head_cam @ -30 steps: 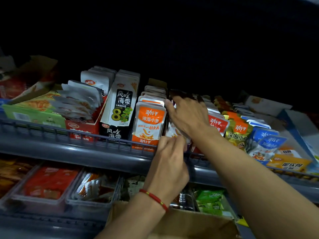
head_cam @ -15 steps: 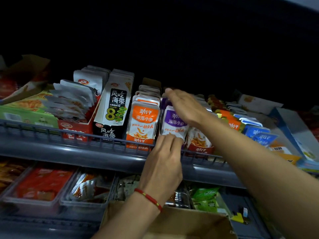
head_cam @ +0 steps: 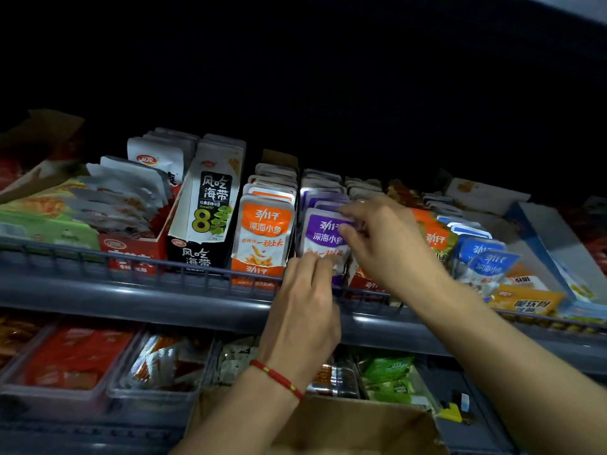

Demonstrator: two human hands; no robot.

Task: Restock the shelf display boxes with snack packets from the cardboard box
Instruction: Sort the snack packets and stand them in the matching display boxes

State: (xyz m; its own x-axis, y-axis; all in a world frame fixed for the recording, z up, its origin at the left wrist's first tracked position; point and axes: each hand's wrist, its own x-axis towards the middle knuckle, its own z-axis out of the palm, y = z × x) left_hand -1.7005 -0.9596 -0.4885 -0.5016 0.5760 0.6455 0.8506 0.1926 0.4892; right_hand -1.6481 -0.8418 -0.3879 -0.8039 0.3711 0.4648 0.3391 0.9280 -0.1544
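Observation:
On the upper shelf a row of purple snack packets [head_cam: 320, 229] stands in its display box, between the orange packets [head_cam: 264, 233] and a red box. My right hand [head_cam: 386, 244] pinches the top right edge of the front purple packet. My left hand [head_cam: 307, 307], with a red string on the wrist, holds that packet's lower edge at the shelf's wire rail [head_cam: 131, 259]. The cardboard box [head_cam: 354, 428] sits open below my arms; its contents are hidden.
Left of the orange packets stand a black-and-white seaweed box [head_cam: 207, 211] and a red box of silver packets [head_cam: 131, 205]. Blue packets [head_cam: 483, 257] and a blue box lie to the right. The lower shelf holds clear trays of red [head_cam: 75, 359] and green packets.
My right hand has drawn back from the rear of the row to the front purple packet's top. The purple packets, hidden a second ago, now stand upright in view. My left hand stays at the rail.

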